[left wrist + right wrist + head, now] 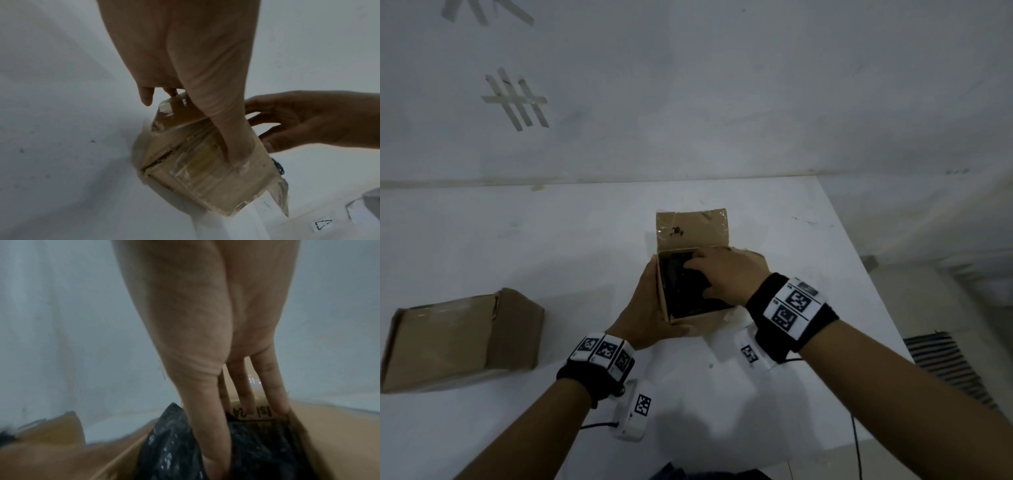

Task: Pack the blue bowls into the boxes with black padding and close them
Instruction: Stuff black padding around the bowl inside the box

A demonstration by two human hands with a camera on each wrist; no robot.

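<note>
Gripping the open box (690, 322) at its left wall, the left hand (654, 308) steadies it mid-table while the right hand (726, 277) reaches in, fingers straight, pushing the black padding (257, 447) down. No blue bowl shows. Best to press evenly into the corners. A second box (462, 339) lies well apart, left.

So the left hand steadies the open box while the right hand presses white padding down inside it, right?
Nearly: the padding is black, not white, as the right wrist view shows. The left hand does steady the open box while the right hand presses inside it.
</note>
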